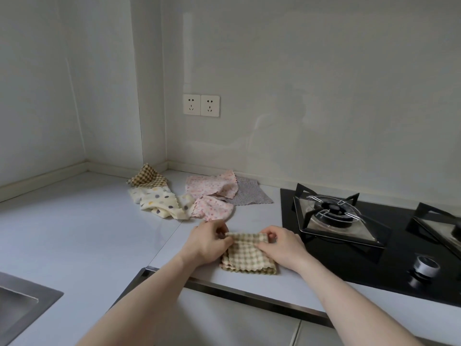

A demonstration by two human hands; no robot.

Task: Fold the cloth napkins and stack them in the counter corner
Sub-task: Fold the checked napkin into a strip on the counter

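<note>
While lying folded near the front edge of the pale grey counter [74, 221], the green-and-cream checked cloth napkin [248, 254] is being pinched at its far corners by the left hand [208, 242] and right hand [282, 245]; four loose napkins, brown checked [147, 176], dotted cream [159, 203], pink floral [212, 193] and grey floral [249, 193], are being left unfolded near the corner

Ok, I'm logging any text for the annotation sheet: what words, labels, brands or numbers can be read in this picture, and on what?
None can be read.
Wall sockets: slots only, no lettering shows.
Stove knob: any marking is too blurred to tell.
Gas hob: no brand shows on its black glass.
Checked napkin held by both hands, and the other napkins: patterns only, no tags visible.
</note>
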